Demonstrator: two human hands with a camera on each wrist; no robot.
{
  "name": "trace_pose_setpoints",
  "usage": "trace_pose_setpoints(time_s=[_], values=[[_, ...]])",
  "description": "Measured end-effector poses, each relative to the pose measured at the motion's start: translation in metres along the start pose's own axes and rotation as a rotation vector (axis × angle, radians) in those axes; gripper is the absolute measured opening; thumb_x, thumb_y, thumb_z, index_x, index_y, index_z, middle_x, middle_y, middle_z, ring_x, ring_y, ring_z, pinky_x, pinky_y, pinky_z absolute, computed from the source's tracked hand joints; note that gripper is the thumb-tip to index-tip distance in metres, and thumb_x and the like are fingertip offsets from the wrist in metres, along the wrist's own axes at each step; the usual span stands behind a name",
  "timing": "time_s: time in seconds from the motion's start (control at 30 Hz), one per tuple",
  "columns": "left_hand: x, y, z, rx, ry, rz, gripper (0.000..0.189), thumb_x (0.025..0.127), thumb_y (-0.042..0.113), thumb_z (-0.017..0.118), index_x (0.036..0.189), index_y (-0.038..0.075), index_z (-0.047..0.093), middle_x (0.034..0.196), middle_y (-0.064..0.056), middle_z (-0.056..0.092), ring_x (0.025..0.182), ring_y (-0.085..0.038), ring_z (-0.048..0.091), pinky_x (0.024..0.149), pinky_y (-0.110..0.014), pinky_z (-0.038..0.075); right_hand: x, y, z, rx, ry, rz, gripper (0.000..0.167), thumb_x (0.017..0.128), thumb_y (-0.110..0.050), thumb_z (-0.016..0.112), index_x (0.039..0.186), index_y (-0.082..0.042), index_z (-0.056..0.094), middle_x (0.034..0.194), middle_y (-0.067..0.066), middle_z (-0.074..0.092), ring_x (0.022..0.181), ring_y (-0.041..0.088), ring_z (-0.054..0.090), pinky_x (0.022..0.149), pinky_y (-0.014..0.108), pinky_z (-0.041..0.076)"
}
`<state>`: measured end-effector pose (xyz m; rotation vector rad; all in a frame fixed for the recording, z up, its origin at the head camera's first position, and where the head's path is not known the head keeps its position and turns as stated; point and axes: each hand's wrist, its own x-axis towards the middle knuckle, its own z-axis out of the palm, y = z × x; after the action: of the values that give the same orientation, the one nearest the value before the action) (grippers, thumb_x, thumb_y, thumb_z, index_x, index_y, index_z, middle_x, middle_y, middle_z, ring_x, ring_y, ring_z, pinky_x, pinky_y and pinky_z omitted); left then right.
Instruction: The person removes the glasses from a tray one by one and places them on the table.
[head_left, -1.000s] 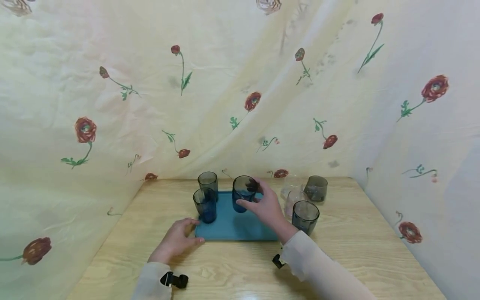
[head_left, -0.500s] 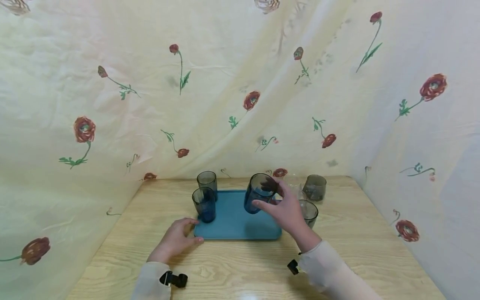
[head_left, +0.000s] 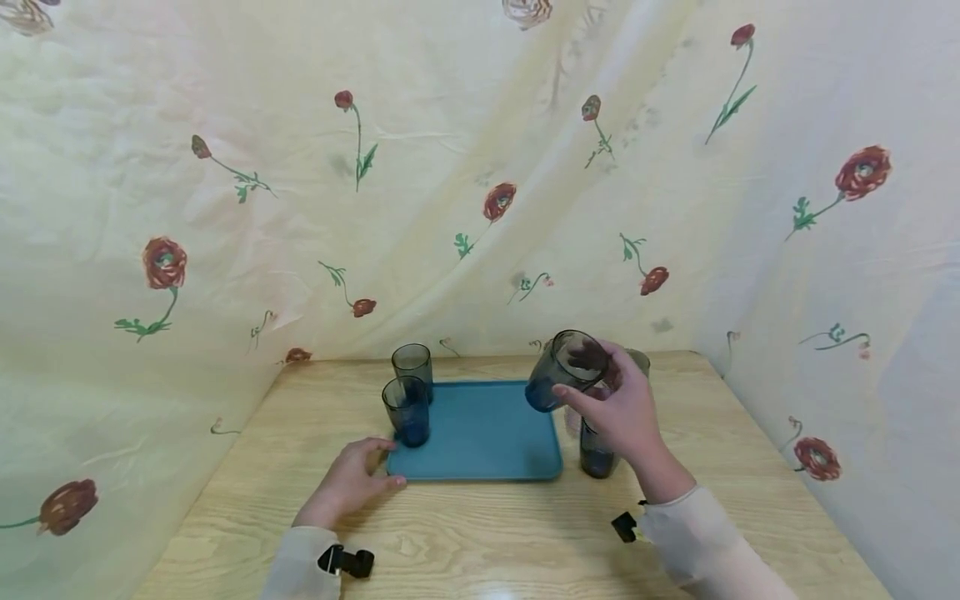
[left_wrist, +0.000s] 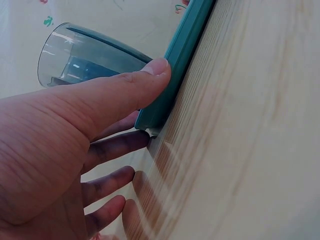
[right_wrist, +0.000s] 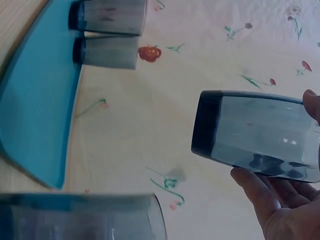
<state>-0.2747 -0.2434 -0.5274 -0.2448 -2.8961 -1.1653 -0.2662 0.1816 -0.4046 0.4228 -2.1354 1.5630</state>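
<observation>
My right hand (head_left: 628,417) holds a smoky blue drinking glass (head_left: 558,379), tilted and raised over the right end of a teal tray (head_left: 487,437). In the right wrist view, thumb and fingers grip this glass (right_wrist: 255,135) near its rim. My left hand (head_left: 347,483) holds the tray's near left corner, the thumb on the front edge and the fingers at the side. Two glasses stand at the tray's left end: a blue-tinted glass (head_left: 408,417) in front and a smoky glass (head_left: 412,363) behind it.
Right of the tray stands a dark glass (head_left: 597,458), partly behind my right hand. Another smoky glass (head_left: 640,361) and a clear glass (head_left: 573,421) are mostly hidden there. A flowered cloth (head_left: 420,208) hangs behind the wooden table (head_left: 450,533).
My right hand has lifted the glass off to the right, from above the tray's middle to its right end, tilting it more. The left hand and tray stay put.
</observation>
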Motion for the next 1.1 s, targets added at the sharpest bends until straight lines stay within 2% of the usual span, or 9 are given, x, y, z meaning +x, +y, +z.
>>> trace_pose_setpoints(time_s=[0.17, 0.33, 0.47, 0.6, 0.87, 1.0, 1.1], values=[[0.001, -0.002, 0.001, -0.005, -0.012, 0.002, 0.055, 0.084, 0.032, 0.091, 0.132, 0.020, 0.070, 0.146, -0.009, 0.060, 0.142, -0.040, 0.047, 0.114, -0.063, 0.039, 0.001, -0.002, -0.021, -0.042, 0.064, -0.003, 0.072, 0.086, -0.022, 0.091, 0.147, -0.014, 0.054, 0.130, 0.009, 0.065, 0.109, 0.016, 0.066, 0.082, 0.016, 0.057], [0.000, -0.003, 0.000, -0.009, -0.010, 0.004, 0.055, 0.083, 0.033, 0.091, 0.133, 0.021, 0.070, 0.146, -0.010, 0.060, 0.142, -0.041, 0.047, 0.114, -0.064, 0.039, 0.003, 0.001, -0.039, 0.008, 0.124, -0.012, 0.069, 0.088, -0.014, 0.088, 0.147, -0.009, 0.053, 0.134, 0.012, 0.065, 0.115, 0.014, 0.064, 0.085, 0.016, 0.056], [0.000, -0.004, 0.000, -0.008, -0.008, 0.004, 0.056, 0.083, 0.034, 0.091, 0.133, 0.021, 0.069, 0.146, -0.010, 0.060, 0.142, -0.041, 0.046, 0.113, -0.064, 0.039, 0.004, 0.005, -0.054, 0.037, 0.182, 0.014, 0.070, 0.089, -0.010, 0.086, 0.149, -0.007, 0.050, 0.137, 0.016, 0.064, 0.118, 0.010, 0.063, 0.087, 0.016, 0.056], [0.000, -0.004, 0.000, -0.007, -0.010, 0.011, 0.056, 0.084, 0.034, 0.091, 0.133, 0.020, 0.069, 0.146, -0.009, 0.060, 0.142, -0.040, 0.047, 0.114, -0.063, 0.038, 0.002, 0.015, -0.070, 0.004, 0.243, 0.058, 0.069, 0.089, -0.011, 0.086, 0.148, -0.009, 0.051, 0.137, 0.013, 0.065, 0.117, 0.008, 0.063, 0.086, 0.014, 0.055], [0.001, -0.005, -0.001, -0.021, -0.006, 0.023, 0.056, 0.083, 0.032, 0.092, 0.133, 0.019, 0.070, 0.146, -0.010, 0.060, 0.143, -0.040, 0.047, 0.115, -0.063, 0.037, -0.005, 0.045, -0.096, -0.091, 0.271, 0.159, 0.071, 0.089, -0.019, 0.087, 0.149, -0.010, 0.051, 0.138, 0.008, 0.064, 0.117, 0.004, 0.060, 0.083, 0.010, 0.053], [0.001, -0.005, -0.001, -0.026, -0.008, 0.026, 0.056, 0.084, 0.031, 0.092, 0.133, 0.019, 0.069, 0.146, -0.010, 0.060, 0.143, -0.040, 0.046, 0.115, -0.064, 0.037, -0.010, 0.056, -0.106, -0.189, 0.267, 0.214, 0.073, 0.090, -0.031, 0.086, 0.151, -0.013, 0.050, 0.139, 0.008, 0.061, 0.121, 0.007, 0.058, 0.085, 0.008, 0.050], [0.000, -0.005, -0.001, -0.027, -0.011, 0.022, 0.056, 0.084, 0.031, 0.092, 0.134, 0.019, 0.069, 0.146, -0.010, 0.060, 0.143, -0.041, 0.046, 0.115, -0.065, 0.037, -0.015, 0.063, -0.111, -0.230, 0.245, 0.255, 0.077, 0.090, -0.036, 0.085, 0.153, -0.013, 0.047, 0.143, 0.009, 0.061, 0.128, 0.015, 0.056, 0.086, 0.007, 0.048]])
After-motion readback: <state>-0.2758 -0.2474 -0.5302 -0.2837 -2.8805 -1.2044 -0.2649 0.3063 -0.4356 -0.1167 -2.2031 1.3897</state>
